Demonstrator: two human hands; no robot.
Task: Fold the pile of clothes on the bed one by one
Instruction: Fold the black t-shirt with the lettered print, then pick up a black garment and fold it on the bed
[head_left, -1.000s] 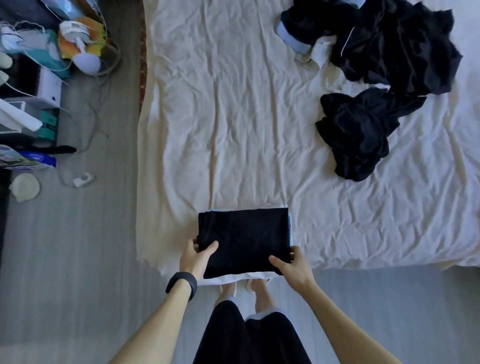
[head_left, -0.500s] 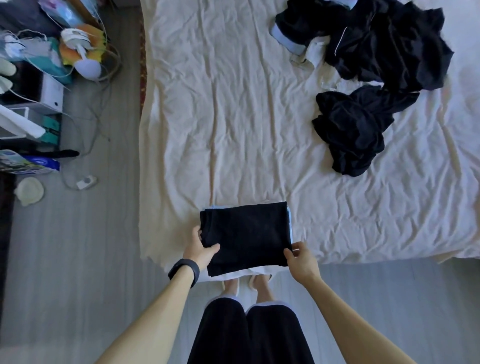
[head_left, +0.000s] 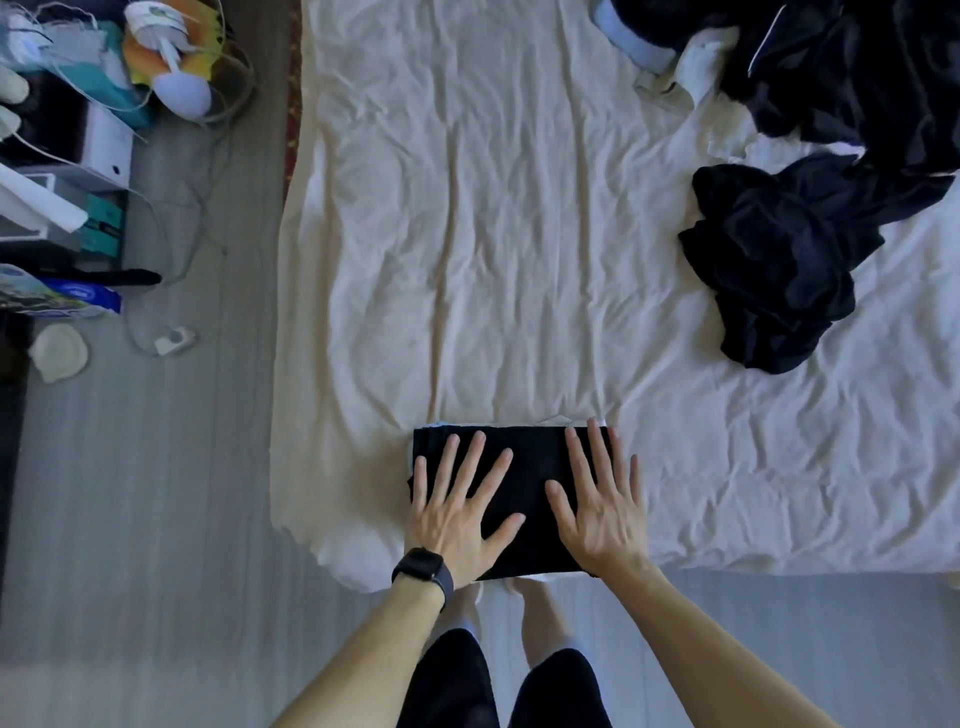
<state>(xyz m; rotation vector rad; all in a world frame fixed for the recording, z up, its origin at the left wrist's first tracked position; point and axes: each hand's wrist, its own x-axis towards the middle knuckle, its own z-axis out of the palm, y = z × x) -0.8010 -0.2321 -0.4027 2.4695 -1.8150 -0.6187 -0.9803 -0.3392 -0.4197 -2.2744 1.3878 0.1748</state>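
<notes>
Pressure seems the purpose: the left hand (head_left: 454, 519) and right hand (head_left: 602, 519) lie palm-down on the folded black garment (head_left: 530, 467) at the near edge of the bed (head_left: 493, 260), likely setting its creases. Their fingers (head_left: 470, 462) are straight and spread, pinching nothing; the garment sits directly beneath them, touching. The unfolded dark clothes (head_left: 774, 260) wait well apart, at the far right.

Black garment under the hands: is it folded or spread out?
Folded: the black garment lies as a compact rectangle, layered edges showing.
</notes>
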